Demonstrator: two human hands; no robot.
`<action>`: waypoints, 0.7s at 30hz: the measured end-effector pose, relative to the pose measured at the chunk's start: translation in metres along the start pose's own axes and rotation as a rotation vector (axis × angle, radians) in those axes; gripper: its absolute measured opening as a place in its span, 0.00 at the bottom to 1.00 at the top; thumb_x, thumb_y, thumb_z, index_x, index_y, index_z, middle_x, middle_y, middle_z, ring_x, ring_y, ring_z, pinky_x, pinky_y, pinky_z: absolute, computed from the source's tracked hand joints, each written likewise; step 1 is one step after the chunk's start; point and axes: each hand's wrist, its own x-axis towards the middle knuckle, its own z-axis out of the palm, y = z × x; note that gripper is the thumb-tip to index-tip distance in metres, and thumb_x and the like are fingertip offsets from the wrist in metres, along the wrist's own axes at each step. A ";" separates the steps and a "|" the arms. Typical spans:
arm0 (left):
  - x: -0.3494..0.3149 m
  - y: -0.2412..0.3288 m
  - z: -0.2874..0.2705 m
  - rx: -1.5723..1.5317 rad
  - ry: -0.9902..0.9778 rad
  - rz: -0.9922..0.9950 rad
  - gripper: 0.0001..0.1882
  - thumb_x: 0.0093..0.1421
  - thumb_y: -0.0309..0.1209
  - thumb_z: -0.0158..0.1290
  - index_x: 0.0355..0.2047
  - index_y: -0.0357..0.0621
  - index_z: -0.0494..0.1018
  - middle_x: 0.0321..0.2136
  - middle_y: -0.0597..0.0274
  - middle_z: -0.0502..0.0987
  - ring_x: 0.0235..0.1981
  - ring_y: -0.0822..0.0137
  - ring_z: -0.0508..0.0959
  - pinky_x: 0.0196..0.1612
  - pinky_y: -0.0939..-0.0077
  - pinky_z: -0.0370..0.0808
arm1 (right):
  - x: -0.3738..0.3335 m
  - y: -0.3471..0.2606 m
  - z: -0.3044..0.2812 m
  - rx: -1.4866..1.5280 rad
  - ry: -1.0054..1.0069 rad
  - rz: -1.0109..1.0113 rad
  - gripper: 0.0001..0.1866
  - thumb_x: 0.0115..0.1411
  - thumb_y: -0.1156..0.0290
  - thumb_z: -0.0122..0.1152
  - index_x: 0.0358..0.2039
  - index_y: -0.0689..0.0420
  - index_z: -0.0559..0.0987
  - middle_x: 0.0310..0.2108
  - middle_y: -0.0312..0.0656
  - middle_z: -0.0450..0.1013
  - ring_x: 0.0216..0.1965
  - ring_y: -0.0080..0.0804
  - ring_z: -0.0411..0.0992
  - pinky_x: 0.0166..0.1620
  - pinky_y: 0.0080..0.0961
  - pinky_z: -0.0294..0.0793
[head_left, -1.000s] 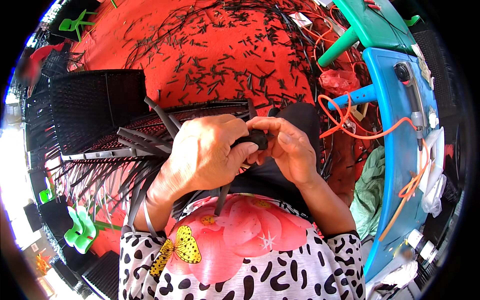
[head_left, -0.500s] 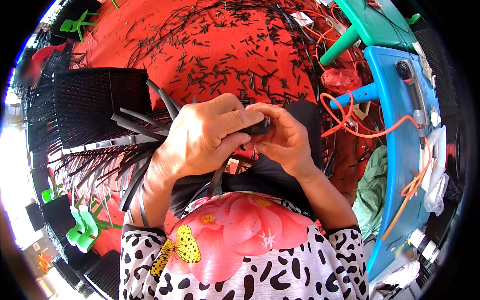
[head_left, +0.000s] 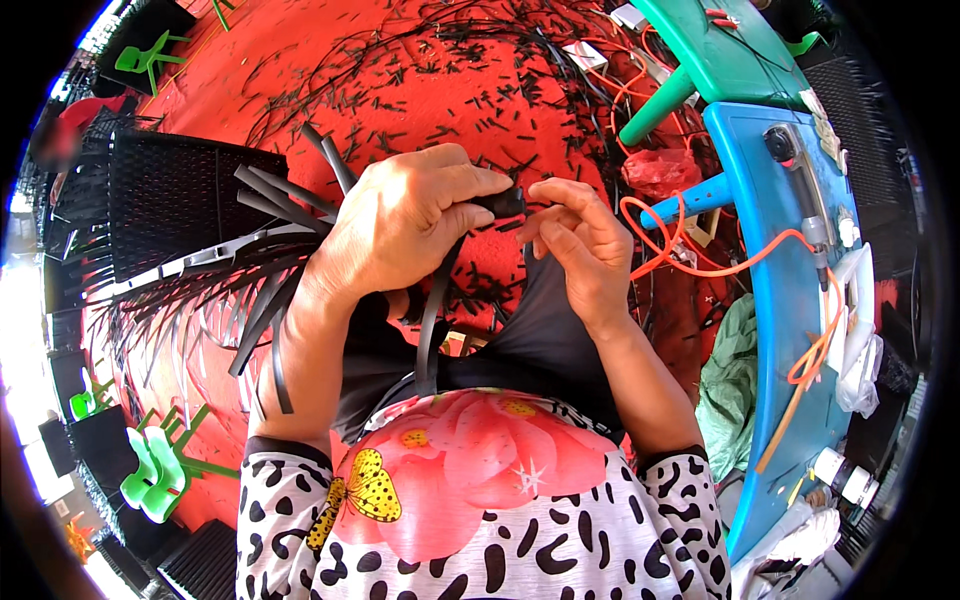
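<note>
My left hand (head_left: pixel 400 215) is closed, pinching a short black piece (head_left: pixel 503 203) between thumb and fingers; it looks like the end of a wrapped frame bar or bundled strips, but its exact kind is unclear. A flat black strip (head_left: pixel 430 325) hangs below this hand. Just right of the black piece, my right hand (head_left: pixel 585 245) has its fingers loosely bent and apart, with nothing visible in them. Loose black strips (head_left: pixel 270 290) fan out around my left wrist, along a pale metal bar (head_left: pixel 190 262). Beyond that bar stands a black woven panel (head_left: pixel 180 200).
Black offcuts (head_left: pixel 430 100) litter the red floor. To the right stand a blue stool (head_left: pixel 745 270) carrying a grey power tool (head_left: pixel 815 215) with an orange hose (head_left: pixel 730 270), and a green stool (head_left: pixel 725 60). Green cloth (head_left: pixel 728 390) lies beside the blue one. Green chairs (head_left: pixel 155 470) are at left.
My right hand has come away from the black piece and moved slightly right. The left hand, still holding it, has risen a little toward the far side.
</note>
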 end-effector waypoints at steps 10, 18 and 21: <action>0.005 -0.003 -0.001 0.118 0.088 0.030 0.10 0.48 0.26 0.58 0.32 0.38 0.75 0.26 0.53 0.75 0.29 0.50 0.75 0.31 0.64 0.72 | 0.001 -0.007 0.023 -1.086 -0.041 -0.573 0.17 0.58 0.81 0.53 0.49 0.73 0.69 0.44 0.54 0.68 0.34 0.36 0.74 0.33 0.26 0.75; 0.004 0.000 -0.006 0.158 0.052 -0.112 0.10 0.52 0.34 0.55 0.30 0.42 0.77 0.29 0.55 0.78 0.34 0.51 0.78 0.38 0.59 0.75 | 0.014 -0.018 0.021 -0.736 -0.098 -0.303 0.13 0.57 0.79 0.56 0.43 0.69 0.73 0.40 0.50 0.70 0.31 0.38 0.76 0.34 0.28 0.76; 0.000 -0.003 -0.003 0.144 0.061 -0.075 0.10 0.52 0.34 0.55 0.31 0.42 0.77 0.30 0.55 0.78 0.35 0.52 0.78 0.38 0.59 0.75 | 0.024 -0.027 0.015 0.109 0.055 0.318 0.09 0.63 0.73 0.54 0.41 0.63 0.76 0.32 0.37 0.74 0.29 0.23 0.75 0.30 0.19 0.74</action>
